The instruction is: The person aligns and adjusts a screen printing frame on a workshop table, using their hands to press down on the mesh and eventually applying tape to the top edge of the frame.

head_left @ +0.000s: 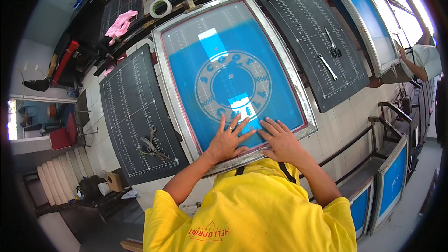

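A: Now, where are the hands resting?

B: The left hand [227, 139] and right hand [280, 140] are lying flat, fingers spread, gripping nothing, on the blue mesh of the printing screen [233, 72], near its front frame edge.

A: And the tape strip [243, 106]?

B: It is lying just beyond the fingertips.

The single head-worn fisheye view looks steeply down from above the person's chest, close to the work. The framed printing screen [231, 72] fills the centre, extending toward 12 o'clock; forearms enter from 6 o'clock. Straight edges bend near the rim.
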The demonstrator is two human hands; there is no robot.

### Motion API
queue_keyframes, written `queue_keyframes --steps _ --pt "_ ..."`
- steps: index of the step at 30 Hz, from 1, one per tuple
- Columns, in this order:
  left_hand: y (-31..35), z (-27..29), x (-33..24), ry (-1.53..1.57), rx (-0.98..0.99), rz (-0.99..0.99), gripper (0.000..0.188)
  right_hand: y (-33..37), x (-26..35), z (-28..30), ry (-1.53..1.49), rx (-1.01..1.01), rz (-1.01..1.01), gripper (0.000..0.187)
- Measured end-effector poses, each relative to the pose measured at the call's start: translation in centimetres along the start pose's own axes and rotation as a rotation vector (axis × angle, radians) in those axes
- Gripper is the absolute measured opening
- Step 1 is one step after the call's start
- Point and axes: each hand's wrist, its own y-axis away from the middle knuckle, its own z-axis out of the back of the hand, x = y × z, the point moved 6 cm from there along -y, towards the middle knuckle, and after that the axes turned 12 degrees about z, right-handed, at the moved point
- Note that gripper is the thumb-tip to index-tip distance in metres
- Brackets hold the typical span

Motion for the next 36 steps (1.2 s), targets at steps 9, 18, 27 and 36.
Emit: queue_keyframes --steps 9,18,27,36 --pt "0.2 -0.2 0.1 -0.034 0.021 0.016 0.063 -0.6 -0.7 -2.4 0.049 0.135 0.051 0.076" --pt "0.2 -0.7 0.3 0.011 -0.019 -0.022 0.069 -0.8 -0.6 -2.6 0.066 0.173 0.047 0.083" --pt "-3.6 2.5 5.5 0.183 -0.243 0.129 0.064 -0.6 -0.7 -2.8 0.054 0.189 0.052 0.084" --pt "-15.0 6.4 16.7 -0.114 -0.402 0.468 0.071 -0.6 -0.8 -3.2 0.066 0.222 0.063 0.083"
